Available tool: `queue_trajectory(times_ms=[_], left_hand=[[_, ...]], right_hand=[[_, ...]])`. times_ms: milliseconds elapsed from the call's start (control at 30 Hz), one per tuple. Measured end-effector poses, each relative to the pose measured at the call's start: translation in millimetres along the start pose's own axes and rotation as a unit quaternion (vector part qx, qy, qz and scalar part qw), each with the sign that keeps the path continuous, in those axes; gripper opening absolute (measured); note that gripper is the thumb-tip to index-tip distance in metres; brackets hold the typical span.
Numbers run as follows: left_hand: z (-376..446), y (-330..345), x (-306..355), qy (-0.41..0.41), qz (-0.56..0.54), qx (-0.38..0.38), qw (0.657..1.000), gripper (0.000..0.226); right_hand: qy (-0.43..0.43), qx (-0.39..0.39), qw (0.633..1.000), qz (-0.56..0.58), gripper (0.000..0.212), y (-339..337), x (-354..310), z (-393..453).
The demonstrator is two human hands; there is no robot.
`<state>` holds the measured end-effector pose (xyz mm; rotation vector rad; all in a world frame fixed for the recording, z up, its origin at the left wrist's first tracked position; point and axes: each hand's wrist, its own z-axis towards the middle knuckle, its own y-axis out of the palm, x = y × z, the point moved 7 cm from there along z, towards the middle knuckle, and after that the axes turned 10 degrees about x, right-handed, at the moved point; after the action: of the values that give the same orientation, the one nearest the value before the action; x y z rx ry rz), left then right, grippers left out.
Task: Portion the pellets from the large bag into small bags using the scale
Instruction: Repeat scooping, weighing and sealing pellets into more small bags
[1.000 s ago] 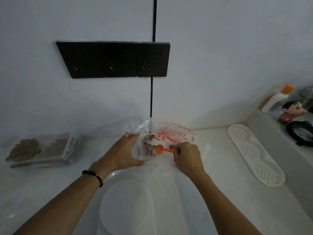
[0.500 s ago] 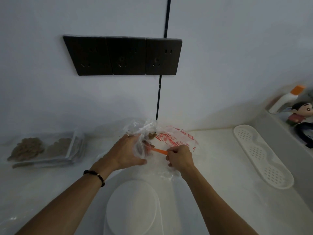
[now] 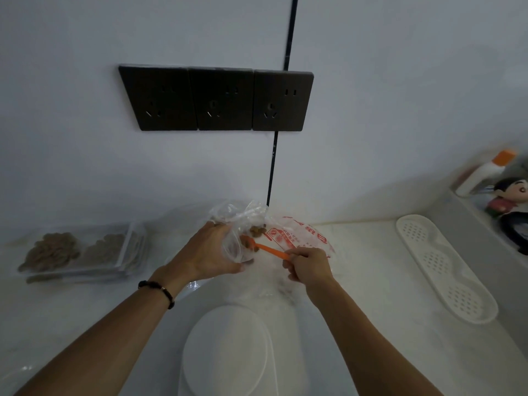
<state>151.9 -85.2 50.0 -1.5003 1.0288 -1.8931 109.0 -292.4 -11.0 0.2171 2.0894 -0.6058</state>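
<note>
We see the left hand [image 3: 210, 254] gripping a small clear plastic bag [image 3: 238, 247] above the pale surface [image 3: 363, 267]; right-hand [image 3: 310, 267] fingers pinch an orange plastic scoop [image 3: 270, 252] whose bowl sits inside it with brown pellets [image 3: 257, 230]

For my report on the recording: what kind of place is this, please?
Probably a home counter, perhaps in a kitchen: a pale marble-like countertop below three wall sockets, with a toy figurine and a bottle on a side ledge.

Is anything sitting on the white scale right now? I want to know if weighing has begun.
No, the white scale has a bare top, and the left hand holds the small bag beyond it.
</note>
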Motion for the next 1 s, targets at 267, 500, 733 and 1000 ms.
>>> queue_trajectory(times_ms=[267,500,733,1000], left_hand=[[0,5,5,0.019,0.010,-0.006,1.000,0.062],[3,18,-3,0.005,0.030,-0.019,0.999,0.063],[1,18,15,-0.009,0.003,-0.025,1.000,0.111],[-7,20,16,-0.023,-0.043,-0.013,0.999,0.109]], right_hand=[[-0.019,0.020,0.999,0.042,0.026,-50,-15,-26],[-0.106,0.044,0.993,-0.009,0.027,-78,-34,-41],[-0.567,0.082,0.777,-0.260,0.026,-45,-89,-104],[-0.634,0.134,0.706,-0.284,0.020,-65,-84,-115]])
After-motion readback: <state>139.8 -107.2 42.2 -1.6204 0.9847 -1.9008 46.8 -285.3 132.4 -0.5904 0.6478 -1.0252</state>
